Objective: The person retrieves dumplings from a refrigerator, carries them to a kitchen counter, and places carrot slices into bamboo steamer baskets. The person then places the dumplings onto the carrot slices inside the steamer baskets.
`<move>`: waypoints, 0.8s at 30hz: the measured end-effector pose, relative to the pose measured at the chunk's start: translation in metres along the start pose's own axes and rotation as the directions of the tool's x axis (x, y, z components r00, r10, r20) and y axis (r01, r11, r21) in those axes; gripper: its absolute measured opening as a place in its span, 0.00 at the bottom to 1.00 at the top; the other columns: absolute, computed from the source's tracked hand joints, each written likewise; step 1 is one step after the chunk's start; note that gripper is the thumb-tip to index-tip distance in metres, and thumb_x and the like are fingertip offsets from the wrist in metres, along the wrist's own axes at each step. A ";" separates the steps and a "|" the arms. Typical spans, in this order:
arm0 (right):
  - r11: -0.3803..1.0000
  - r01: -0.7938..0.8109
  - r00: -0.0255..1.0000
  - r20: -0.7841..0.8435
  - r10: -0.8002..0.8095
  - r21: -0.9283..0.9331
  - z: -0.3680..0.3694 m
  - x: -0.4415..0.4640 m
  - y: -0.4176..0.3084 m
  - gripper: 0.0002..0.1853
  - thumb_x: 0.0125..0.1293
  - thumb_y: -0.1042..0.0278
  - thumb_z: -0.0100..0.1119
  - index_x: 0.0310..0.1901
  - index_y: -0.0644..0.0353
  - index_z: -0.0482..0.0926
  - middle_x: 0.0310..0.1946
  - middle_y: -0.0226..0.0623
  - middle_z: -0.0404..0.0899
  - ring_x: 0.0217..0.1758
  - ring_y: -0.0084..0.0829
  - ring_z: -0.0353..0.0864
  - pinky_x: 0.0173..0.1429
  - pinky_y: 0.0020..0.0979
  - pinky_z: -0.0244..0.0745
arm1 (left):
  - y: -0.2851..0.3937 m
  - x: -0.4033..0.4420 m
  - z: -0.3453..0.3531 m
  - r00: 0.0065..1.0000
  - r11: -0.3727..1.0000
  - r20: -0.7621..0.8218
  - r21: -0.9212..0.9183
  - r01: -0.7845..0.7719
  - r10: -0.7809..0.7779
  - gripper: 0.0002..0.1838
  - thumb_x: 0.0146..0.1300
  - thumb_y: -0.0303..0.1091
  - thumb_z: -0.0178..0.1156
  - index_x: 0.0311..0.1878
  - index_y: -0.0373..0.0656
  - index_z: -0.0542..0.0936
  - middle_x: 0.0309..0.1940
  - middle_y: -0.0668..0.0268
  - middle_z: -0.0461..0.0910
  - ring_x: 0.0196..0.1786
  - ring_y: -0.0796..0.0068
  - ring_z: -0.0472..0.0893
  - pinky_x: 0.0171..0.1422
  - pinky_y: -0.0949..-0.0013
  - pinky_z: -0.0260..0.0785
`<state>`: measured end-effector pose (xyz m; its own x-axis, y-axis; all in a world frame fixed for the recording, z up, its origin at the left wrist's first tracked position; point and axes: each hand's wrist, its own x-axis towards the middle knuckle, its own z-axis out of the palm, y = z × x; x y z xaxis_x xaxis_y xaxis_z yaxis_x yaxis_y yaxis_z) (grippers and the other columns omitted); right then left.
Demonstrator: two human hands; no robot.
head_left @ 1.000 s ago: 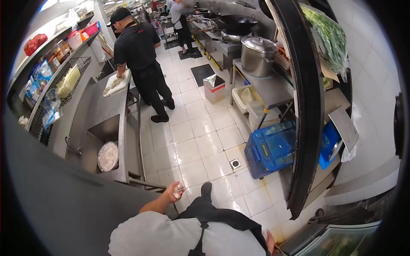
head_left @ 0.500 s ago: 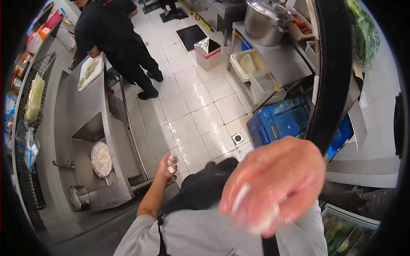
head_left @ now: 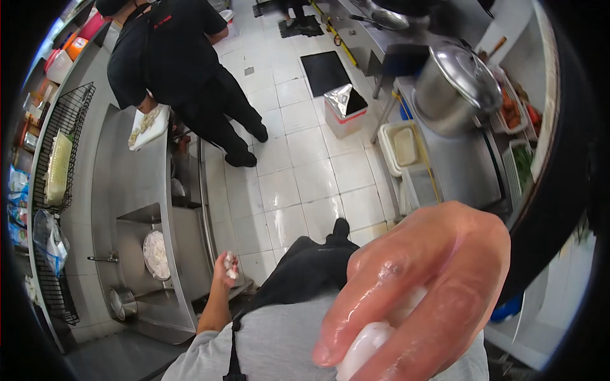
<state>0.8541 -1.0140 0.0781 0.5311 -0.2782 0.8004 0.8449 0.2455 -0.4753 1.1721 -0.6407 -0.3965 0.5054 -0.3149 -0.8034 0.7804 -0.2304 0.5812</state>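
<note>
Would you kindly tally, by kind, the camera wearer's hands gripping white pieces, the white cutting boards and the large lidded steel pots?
Hands gripping white pieces: 2 (left hand, right hand)
White cutting board: 1
Large lidded steel pot: 1
Total: 4

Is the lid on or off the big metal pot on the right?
On: the domed metal lid covers the mouth of the pot.
</note>
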 end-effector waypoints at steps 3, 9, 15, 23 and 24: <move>0.987 -0.153 0.987 0.063 0.149 0.057 -0.067 0.028 0.001 0.13 0.65 0.80 0.73 0.50 0.76 0.85 0.47 0.51 0.86 0.44 0.35 0.87 0.45 0.26 0.86 | 0.022 -0.035 0.039 0.995 0.996 -0.081 -0.078 0.045 -0.051 0.22 0.68 0.59 0.63 0.42 0.47 0.82 0.30 0.70 0.81 0.22 0.79 0.73 0.25 0.77 0.69; 0.976 0.106 0.988 -0.131 -0.082 0.188 -0.151 0.072 0.093 0.11 0.64 0.79 0.75 0.47 0.70 0.88 0.46 0.41 0.90 0.52 0.33 0.85 0.50 0.27 0.87 | -0.025 0.012 0.018 0.950 0.892 -0.035 -0.355 0.278 -0.310 0.21 0.67 0.57 0.64 0.39 0.48 0.81 0.30 0.69 0.80 0.24 0.77 0.74 0.25 0.77 0.69; 0.979 0.042 0.996 -0.088 -0.025 0.202 -0.263 0.145 0.171 0.10 0.62 0.80 0.75 0.45 0.69 0.88 0.47 0.38 0.90 0.51 0.34 0.85 0.50 0.28 0.87 | -0.036 0.110 0.007 0.936 0.879 0.146 -0.324 0.350 -0.319 0.24 0.69 0.59 0.62 0.44 0.43 0.80 0.33 0.61 0.81 0.29 0.69 0.79 0.31 0.68 0.75; 0.979 0.028 0.998 -0.057 -0.017 0.202 -0.395 0.278 0.267 0.11 0.62 0.79 0.75 0.45 0.72 0.88 0.47 0.39 0.89 0.48 0.36 0.86 0.49 0.30 0.87 | 0.163 0.236 0.137 0.924 0.911 0.053 -0.151 0.383 -0.380 0.22 0.65 0.57 0.68 0.44 0.48 0.80 0.34 0.66 0.81 0.25 0.77 0.76 0.28 0.77 0.71; 0.976 0.019 0.998 -0.056 -0.007 0.216 -0.412 0.292 0.276 0.11 0.62 0.79 0.75 0.45 0.72 0.87 0.47 0.40 0.89 0.48 0.36 0.86 0.49 0.30 0.87 | 0.192 0.242 0.154 0.919 0.910 0.036 -0.128 0.395 -0.394 0.22 0.65 0.57 0.68 0.45 0.48 0.80 0.35 0.67 0.81 0.26 0.78 0.76 0.28 0.77 0.71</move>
<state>1.2689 -1.4100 0.0302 0.5277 -0.3320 0.7819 0.8212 0.4349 -0.3695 1.3879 -0.9030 -0.4592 0.1436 -0.2319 -0.9621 0.9567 -0.2164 0.1949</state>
